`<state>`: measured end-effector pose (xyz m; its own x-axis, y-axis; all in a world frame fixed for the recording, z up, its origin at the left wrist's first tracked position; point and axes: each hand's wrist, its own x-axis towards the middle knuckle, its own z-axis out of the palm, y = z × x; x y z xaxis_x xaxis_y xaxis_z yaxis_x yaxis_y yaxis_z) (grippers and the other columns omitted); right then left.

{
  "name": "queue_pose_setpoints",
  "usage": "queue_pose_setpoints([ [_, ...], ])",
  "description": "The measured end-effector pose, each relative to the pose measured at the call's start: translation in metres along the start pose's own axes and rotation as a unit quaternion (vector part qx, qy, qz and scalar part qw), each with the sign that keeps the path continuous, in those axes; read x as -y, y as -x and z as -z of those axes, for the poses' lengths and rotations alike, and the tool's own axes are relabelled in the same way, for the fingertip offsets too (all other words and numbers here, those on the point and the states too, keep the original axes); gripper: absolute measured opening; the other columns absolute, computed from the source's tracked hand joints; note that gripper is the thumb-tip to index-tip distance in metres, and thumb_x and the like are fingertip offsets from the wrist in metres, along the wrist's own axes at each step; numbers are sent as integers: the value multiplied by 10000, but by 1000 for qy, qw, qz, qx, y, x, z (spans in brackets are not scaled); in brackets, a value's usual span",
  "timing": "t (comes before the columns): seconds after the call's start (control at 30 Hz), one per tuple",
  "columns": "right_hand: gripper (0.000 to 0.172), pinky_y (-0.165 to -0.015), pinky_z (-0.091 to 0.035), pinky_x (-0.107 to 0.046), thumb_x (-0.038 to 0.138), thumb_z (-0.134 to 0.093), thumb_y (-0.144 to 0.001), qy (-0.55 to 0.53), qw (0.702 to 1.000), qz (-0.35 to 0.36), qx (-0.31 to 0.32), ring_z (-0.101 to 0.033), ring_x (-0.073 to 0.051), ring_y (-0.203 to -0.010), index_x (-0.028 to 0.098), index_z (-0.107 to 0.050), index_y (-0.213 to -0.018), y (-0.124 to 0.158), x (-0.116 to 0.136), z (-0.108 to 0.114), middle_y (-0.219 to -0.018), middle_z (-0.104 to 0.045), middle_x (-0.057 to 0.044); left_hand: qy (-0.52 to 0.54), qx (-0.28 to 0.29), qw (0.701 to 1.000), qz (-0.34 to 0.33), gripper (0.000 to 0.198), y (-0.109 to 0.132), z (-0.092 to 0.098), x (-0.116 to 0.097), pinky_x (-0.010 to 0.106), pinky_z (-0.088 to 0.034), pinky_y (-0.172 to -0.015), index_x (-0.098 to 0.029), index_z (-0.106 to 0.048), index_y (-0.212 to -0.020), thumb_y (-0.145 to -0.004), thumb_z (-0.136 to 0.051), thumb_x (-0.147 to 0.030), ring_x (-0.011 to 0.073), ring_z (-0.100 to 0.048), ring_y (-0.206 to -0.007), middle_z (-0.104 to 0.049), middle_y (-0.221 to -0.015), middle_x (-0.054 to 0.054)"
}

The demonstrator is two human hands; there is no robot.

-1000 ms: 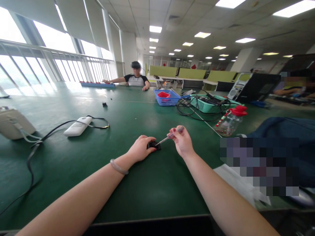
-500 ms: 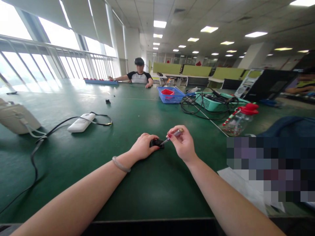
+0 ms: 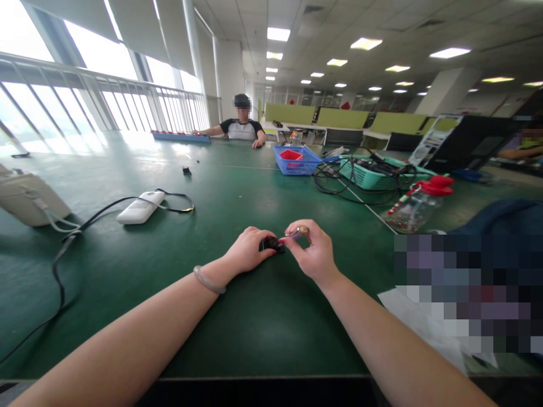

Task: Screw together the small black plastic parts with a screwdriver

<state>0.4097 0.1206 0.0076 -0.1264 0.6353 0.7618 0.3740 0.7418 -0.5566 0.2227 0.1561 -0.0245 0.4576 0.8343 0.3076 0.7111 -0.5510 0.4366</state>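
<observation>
On the green table (image 3: 254, 328), a small black part (image 3: 270, 244) sits between the thumb and fingers of my left hand (image 3: 246, 251), which grips it from its left side. Its exact kind is too small to make out. My right hand (image 3: 313, 251) is closed around a screwdriver (image 3: 300, 232) with a silvery handle and a tan end cap. The tool slants, its tip end toward the black part. Fingers of the right hand hide the shaft and tip, so I cannot tell whether the tip touches the part.
A white power bank (image 3: 142, 208) with a black cable lies left, near a beige case (image 3: 31, 198). Farther back are a black piece (image 3: 186, 170), a blue basket (image 3: 297, 164) and a green basket (image 3: 369, 176). A red-lidded bottle (image 3: 418, 209) stands right. A co-worker (image 3: 244, 129) sits opposite.
My right hand has come closer to the black part, and its fingertips now cover the screwdriver's shaft, which showed before. The handle's end has shifted left and down. My left hand keeps its grip.
</observation>
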Motion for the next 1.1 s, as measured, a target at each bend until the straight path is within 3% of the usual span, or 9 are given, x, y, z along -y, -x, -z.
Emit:
queue_pose_setpoints([
  [0.13, 174, -752, -465, -337, 279, -731, -780, 88, 992, 90, 16, -589, -192, -776, 254, -561, -809, -6, 6, 6, -792, -636, -6, 0, -15, 1000, -14, 346, 0, -1, 1, 409, -431, -1032, -239, -671, -1117, -805, -671, -388, 265, -578, -1103, -715, -1105, 35],
  [0.23, 178, -720, -429, -333, 311, -729, -783, 126, 984, 118, 33, -550, -183, -710, 252, -561, -779, -8, 8, 11, -719, -612, 6, 1, -22, 1000, -18, 357, 0, -1, 2, 414, -417, -1046, -235, -671, -1122, -799, -674, -387, 269, -568, -1127, -711, -1116, 39],
  [0.37, 155, -708, -411, -327, 351, -690, -818, 124, 985, 108, 58, -516, -169, -654, 253, -576, -781, -7, 6, 12, -657, -583, 17, 0, -23, 1000, -19, 348, 0, -1, 2, 426, -400, -1062, -235, -670, -1120, -803, -657, -378, 269, -564, -1146, -707, -1124, 46],
  [0.73, 216, -714, -428, -317, 275, -607, -868, 131, 985, 102, 46, -497, -154, -633, 236, -498, -686, -4, 4, 9, -627, -559, 15, 1, -19, 1000, -16, 325, 0, -3, 2, 417, -425, -1036, -225, -678, -1082, -790, -663, -368, 269, -573, -1110, -715, -1089, 47],
  [0.97, 224, -786, -406, -360, 243, -539, -882, 116, 969, 168, 141, -462, -136, -600, 212, -506, -663, -3, 6, 9, -613, -548, 16, -1, -21, 1000, -16, 318, 0, -3, 2, 434, -435, -1025, -214, -672, -1092, -811, -625, -354, 280, -561, -1119, -716, -1102, 53],
  [1.1, 309, -756, -390, -347, 253, -454, -933, 121, 973, 123, 152, -423, -128, -564, 208, -478, -628, -3, 3, 8, -572, -506, 23, -2, -18, 1000, -11, 326, 1, -3, 1, 433, -440, -1021, -215, -671, -1100, -810, -633, -356, 283, -560, -1120, -714, -1105, 57],
])
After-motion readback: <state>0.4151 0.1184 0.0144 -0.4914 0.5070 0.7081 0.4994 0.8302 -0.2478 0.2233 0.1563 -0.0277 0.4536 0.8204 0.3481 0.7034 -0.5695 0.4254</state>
